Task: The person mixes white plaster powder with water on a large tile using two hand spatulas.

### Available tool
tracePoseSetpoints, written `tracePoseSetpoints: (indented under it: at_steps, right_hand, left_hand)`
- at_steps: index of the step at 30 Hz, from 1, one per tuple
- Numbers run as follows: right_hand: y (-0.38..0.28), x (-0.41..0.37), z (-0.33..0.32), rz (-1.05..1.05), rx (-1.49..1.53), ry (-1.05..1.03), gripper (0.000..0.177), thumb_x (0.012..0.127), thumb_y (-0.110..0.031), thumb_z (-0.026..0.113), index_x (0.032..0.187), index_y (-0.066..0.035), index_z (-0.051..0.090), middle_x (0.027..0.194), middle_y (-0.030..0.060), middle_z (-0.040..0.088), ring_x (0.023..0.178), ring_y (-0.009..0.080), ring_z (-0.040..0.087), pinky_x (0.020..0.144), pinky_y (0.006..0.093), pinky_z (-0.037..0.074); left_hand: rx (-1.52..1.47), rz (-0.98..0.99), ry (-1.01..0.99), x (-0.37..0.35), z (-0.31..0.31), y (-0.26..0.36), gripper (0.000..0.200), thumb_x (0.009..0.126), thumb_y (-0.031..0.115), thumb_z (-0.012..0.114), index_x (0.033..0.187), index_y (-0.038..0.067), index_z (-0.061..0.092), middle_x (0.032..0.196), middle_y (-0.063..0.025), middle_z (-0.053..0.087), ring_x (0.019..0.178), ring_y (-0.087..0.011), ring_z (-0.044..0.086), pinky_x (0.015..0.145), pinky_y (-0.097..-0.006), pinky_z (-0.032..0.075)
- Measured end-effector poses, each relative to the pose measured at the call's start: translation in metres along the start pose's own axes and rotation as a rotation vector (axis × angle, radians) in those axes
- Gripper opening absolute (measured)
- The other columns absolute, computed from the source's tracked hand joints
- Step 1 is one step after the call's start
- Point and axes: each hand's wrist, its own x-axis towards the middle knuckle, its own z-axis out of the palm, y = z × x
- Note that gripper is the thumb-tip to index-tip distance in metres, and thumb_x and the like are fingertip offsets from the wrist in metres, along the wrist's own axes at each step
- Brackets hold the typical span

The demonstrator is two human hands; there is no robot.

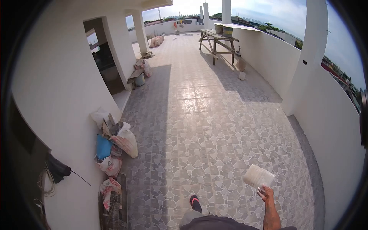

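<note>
My right hand (265, 192) is closed on the end of a whitish, translucent plastic container (257, 177). It is held out at the lower right, tipped on its side above the patterned tile floor (214, 161). What is inside it, if anything, I cannot make out. My left hand is out of the frame. One foot in a dark sandal (195, 203) shows below on the tiles.
Filled sacks (124, 140) and a blue item (103, 147) line the left wall, near a doorway (107, 61). Ahead on the right stands a wooden trestle table (218, 37), with a broom-like object (241, 64) by it. A low white wall (264, 50) runs along the right.
</note>
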Motion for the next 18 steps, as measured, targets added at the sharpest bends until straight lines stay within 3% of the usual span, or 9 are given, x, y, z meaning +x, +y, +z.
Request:
tracePoseSetpoints:
  at_steps: [1,4,6,7,11,14,15,17,18]
  right_hand:
    - [0.012,0.007,0.007,0.053,0.000,-0.003,0.040,0.085,-0.012,0.065,0.120,-0.006,0.047,0.117,0.0127,0.053,0.099,0.0423,0.059,0.082,0.0547,0.051]
    - [0.052,0.035,0.018,0.283,-0.161,0.157,0.037,0.087,-0.011,0.061,0.121,-0.005,0.047,0.113,0.0142,0.053,0.097,0.0437,0.059,0.077,0.0554,0.055]
    - [0.070,0.029,0.039,0.321,-0.144,0.262,0.034,0.087,-0.008,0.057,0.119,-0.003,0.046,0.108,0.0167,0.054,0.091,0.0445,0.061,0.069,0.0559,0.056]
    - [0.076,0.033,0.050,0.342,-0.166,0.313,0.034,0.086,-0.008,0.057,0.119,-0.003,0.046,0.107,0.0171,0.054,0.090,0.0445,0.061,0.069,0.0561,0.056]
    - [0.089,0.079,0.115,0.445,-0.262,0.413,0.034,0.085,-0.006,0.055,0.117,-0.002,0.046,0.104,0.0188,0.054,0.085,0.0443,0.061,0.065,0.0568,0.056]
    - [0.081,0.148,0.184,0.477,-0.326,0.429,0.034,0.083,-0.004,0.054,0.116,0.000,0.046,0.101,0.0200,0.054,0.082,0.0442,0.062,0.063,0.0574,0.056]
    - [0.077,0.175,0.209,0.482,-0.336,0.427,0.034,0.083,-0.004,0.054,0.115,0.000,0.046,0.100,0.0204,0.054,0.081,0.0442,0.062,0.062,0.0576,0.056]
    - [0.061,0.241,0.271,0.471,-0.347,0.388,0.034,0.082,-0.003,0.053,0.114,0.001,0.046,0.099,0.0212,0.054,0.078,0.0442,0.062,0.060,0.0580,0.056]
    - [0.052,0.286,0.303,0.438,-0.343,0.336,0.033,0.082,-0.002,0.053,0.114,0.001,0.046,0.098,0.0216,0.054,0.077,0.0441,0.062,0.059,0.0581,0.056]
  left_hand:
    - [0.004,0.037,-0.011,0.014,0.009,0.045,0.020,0.087,0.010,0.054,0.100,-0.003,0.061,0.080,-0.0120,0.064,0.068,-0.0263,0.070,0.054,-0.0360,0.059]
    - [0.055,0.290,-0.027,0.061,0.017,0.203,0.020,0.087,0.009,0.053,0.100,-0.004,0.061,0.080,-0.0121,0.064,0.068,-0.0264,0.070,0.054,-0.0362,0.059]
    - [0.073,0.523,-0.099,0.091,0.029,0.347,0.019,0.088,0.010,0.053,0.098,-0.003,0.061,0.080,-0.0110,0.064,0.066,-0.0234,0.070,0.051,-0.0337,0.058]
    - [0.179,0.611,0.049,0.052,0.060,0.436,0.019,0.088,0.012,0.053,0.099,-0.003,0.061,0.080,-0.0107,0.064,0.065,-0.0220,0.069,0.049,-0.0323,0.057]
    - [0.230,0.867,0.089,0.117,0.090,0.661,0.025,0.089,0.019,0.055,0.102,-0.002,0.060,0.082,-0.0093,0.063,0.063,-0.0198,0.068,0.050,-0.0295,0.054]
    - [0.209,0.833,0.102,0.147,0.123,0.754,0.025,0.089,0.018,0.055,0.102,-0.002,0.060,0.081,-0.0091,0.063,0.063,-0.0197,0.068,0.050,-0.0295,0.054]
    - [0.188,0.805,0.125,0.142,0.140,0.764,0.022,0.089,0.018,0.054,0.098,-0.001,0.060,0.080,-0.0081,0.062,0.064,-0.0202,0.068,0.050,-0.0298,0.055]
    - [0.151,0.616,0.104,0.174,0.160,0.771,0.022,0.090,0.012,0.051,0.108,0.000,0.056,0.085,-0.0097,0.062,0.070,-0.0242,0.069,0.056,-0.0341,0.058]
    - [0.205,0.540,0.040,0.180,0.168,0.764,0.024,0.091,0.012,0.052,0.110,-0.001,0.054,0.089,-0.0124,0.062,0.076,-0.0293,0.069,0.062,-0.0403,0.059]
